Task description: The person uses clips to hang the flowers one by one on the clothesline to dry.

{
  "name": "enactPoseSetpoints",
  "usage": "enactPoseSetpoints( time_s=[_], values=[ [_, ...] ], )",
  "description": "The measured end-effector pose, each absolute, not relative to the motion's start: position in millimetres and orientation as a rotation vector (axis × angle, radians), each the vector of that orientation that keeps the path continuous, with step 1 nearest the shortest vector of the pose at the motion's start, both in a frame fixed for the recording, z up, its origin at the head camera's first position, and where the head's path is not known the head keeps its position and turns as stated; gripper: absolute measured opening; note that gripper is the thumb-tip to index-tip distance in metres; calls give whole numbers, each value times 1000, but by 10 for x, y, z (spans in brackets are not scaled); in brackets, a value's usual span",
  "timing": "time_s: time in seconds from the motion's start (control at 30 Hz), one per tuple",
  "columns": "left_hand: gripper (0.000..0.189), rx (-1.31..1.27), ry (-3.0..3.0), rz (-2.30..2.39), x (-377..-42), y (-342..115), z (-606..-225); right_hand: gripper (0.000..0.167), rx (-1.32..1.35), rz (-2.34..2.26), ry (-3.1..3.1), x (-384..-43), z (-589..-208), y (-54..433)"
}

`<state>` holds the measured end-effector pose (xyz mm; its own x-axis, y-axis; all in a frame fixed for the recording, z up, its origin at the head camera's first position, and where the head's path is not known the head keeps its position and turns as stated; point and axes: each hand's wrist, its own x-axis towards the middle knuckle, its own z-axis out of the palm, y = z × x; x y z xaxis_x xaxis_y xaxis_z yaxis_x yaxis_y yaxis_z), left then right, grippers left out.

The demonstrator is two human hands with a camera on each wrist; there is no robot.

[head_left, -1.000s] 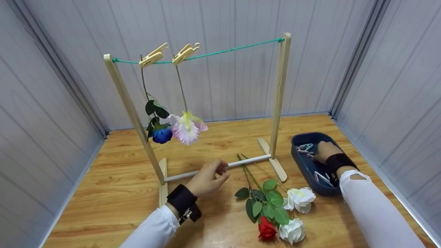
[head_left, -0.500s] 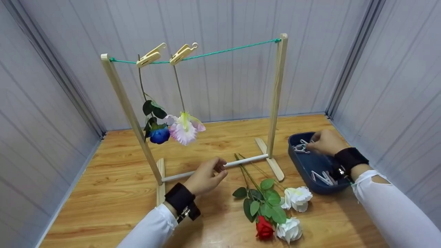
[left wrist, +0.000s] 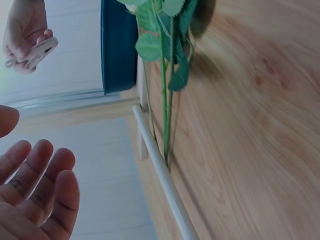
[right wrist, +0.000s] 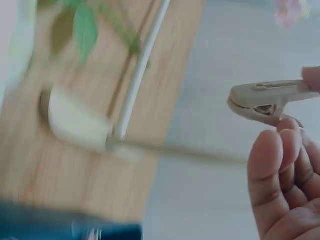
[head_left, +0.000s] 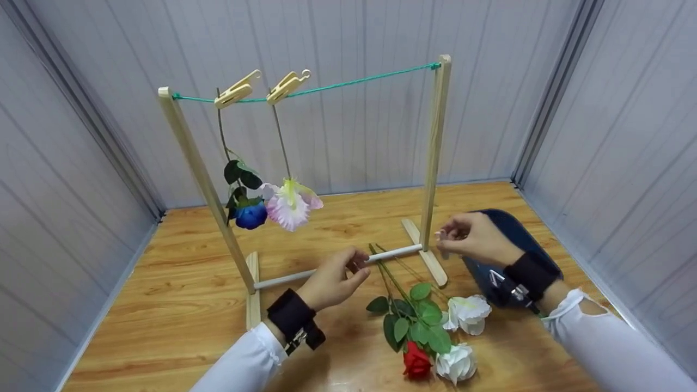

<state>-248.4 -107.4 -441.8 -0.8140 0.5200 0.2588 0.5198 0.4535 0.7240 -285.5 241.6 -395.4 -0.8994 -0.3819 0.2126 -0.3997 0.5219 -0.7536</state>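
Note:
My right hand point(head_left: 476, 239) pinches a pale clothespin point(right wrist: 246, 96) between thumb and fingers, just left of the dark blue bin point(head_left: 509, 228). The clothespin's jaws lie together in the right wrist view. Near the rack's white bottom rod point(head_left: 286, 279), my left hand point(head_left: 333, 276) hovers with loosely bent fingers and holds nothing. Two cream clothespins, one at the left point(head_left: 234, 96) and one beside it point(head_left: 287, 87), grip stems on the green cord point(head_left: 359, 81). From them hang a blue flower point(head_left: 251, 214) and a pink-white flower point(head_left: 291, 208), heads down.
A red rose point(head_left: 417, 361), a white rose point(head_left: 456, 363) and another white flower point(head_left: 468, 314) lie on the wooden table, their stems reaching the rod. The rack's left post point(head_left: 199, 174) and right post point(head_left: 436, 152) stand upright. Pale panel walls enclose the table.
My right hand has taken a clothespin from the bin, lifted it and carried it left toward the rack. My left hand has stayed nearly in place.

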Motion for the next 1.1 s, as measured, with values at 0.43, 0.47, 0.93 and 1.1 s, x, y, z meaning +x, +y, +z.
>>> enactPoseSetpoints(
  time_s=[0.43, 0.47, 0.93, 1.1],
  values=[
    [32, 1121, 2546, 1348, -2357, -850, -4282, 31, 1081, 2153, -2296, -2533, -4202, 1832],
    [33, 1128, 2528, 1354, -2348, -837, -4274, 32, 1090, 2184, -2282, -2516, -4213, 1802],
    [19, 1275, 2657, 1214, -2322, -837, -4255, 34, 1142, 2046, -2280, -2433, -4306, 1603],
    [18, 1362, 2785, 982, -2345, -865, -4210, 35, 1050, 1749, -2480, -2408, -4230, 1575]
  ],
)
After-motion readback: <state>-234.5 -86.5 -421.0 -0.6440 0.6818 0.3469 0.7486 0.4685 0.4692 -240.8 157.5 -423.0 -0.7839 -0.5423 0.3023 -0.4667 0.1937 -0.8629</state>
